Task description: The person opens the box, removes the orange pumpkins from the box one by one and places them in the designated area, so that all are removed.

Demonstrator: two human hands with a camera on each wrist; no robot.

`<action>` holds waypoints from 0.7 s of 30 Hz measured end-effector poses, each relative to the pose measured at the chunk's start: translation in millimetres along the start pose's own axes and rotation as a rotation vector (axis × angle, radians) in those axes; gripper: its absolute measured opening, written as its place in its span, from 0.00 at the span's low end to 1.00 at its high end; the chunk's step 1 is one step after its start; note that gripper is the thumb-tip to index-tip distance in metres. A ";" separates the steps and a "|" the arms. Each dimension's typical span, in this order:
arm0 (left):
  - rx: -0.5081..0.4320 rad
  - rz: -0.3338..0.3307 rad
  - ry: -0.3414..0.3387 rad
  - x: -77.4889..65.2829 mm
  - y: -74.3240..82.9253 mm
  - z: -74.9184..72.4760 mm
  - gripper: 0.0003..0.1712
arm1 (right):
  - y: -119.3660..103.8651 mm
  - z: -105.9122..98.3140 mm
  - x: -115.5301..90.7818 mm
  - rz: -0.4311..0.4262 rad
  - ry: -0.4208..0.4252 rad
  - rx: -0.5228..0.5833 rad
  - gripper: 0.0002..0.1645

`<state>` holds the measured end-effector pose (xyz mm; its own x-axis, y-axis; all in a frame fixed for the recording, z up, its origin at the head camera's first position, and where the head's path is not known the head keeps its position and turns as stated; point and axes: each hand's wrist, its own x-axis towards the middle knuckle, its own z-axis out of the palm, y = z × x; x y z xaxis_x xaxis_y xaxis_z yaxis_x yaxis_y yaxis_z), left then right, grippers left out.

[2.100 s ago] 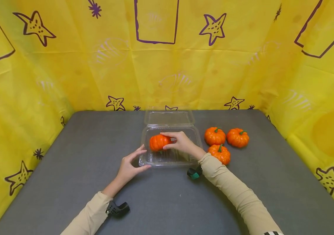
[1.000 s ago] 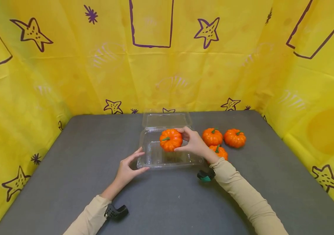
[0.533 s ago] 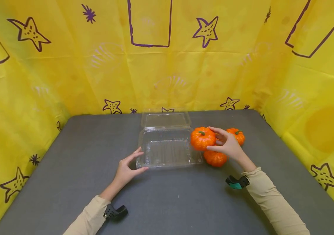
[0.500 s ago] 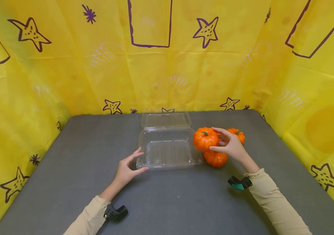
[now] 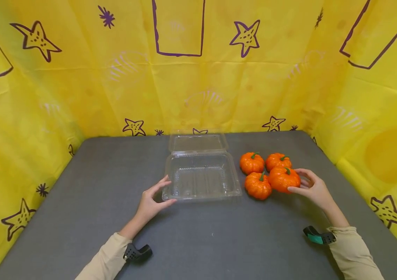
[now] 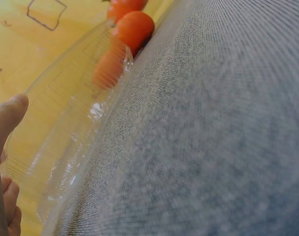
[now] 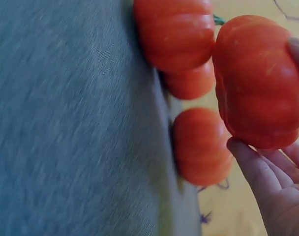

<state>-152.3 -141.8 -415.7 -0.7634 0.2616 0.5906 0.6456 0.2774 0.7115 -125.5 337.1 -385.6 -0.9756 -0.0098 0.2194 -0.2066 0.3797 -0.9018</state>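
In the head view, my right hand (image 5: 315,190) grips a small orange pumpkin (image 5: 284,179) from its right side, at the front right of a group of pumpkins. The right wrist view shows the held pumpkin (image 7: 260,81) between thumb and fingers, clear of the grey surface. A clear plastic clamshell container (image 5: 202,197) lies with its lid (image 5: 198,143) folded back, nothing inside. My left hand (image 5: 151,200) rests at its front-left corner, fingers and thumb spread apart along the rim. In the left wrist view, the thumb (image 6: 12,113) touches the container's edge.
Three more pumpkins stand right of the container: one at the back left (image 5: 251,163), one at the back right (image 5: 278,160) and one in front (image 5: 258,186). The dark grey table (image 5: 198,241) meets yellow patterned cloth (image 5: 198,89) at the back and sides.
My right hand has lifted the pumpkin out of the container and carried it right, over the other pumpkins, to their front right. The left hand has stayed at the container's corner.
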 end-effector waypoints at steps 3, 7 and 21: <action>0.020 0.006 0.000 -0.7 0.0 -2.3 0.29 | 8.8 -1.8 -2.2 0.029 0.006 -0.024 0.30; 0.016 -0.003 0.004 -1.7 -0.7 -3.6 0.32 | 16.5 -1.9 -3.2 0.066 -0.006 -0.076 0.32; -0.038 -0.093 -0.033 1.4 1.6 -8.2 0.47 | 28.9 -3.1 -5.6 0.160 -0.030 -0.135 0.38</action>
<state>-152.5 -148.6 -410.6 -0.8184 0.2668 0.5089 0.5702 0.2668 0.7770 -125.7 351.0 -411.8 -0.9973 0.0338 0.0645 -0.0391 0.4987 -0.8659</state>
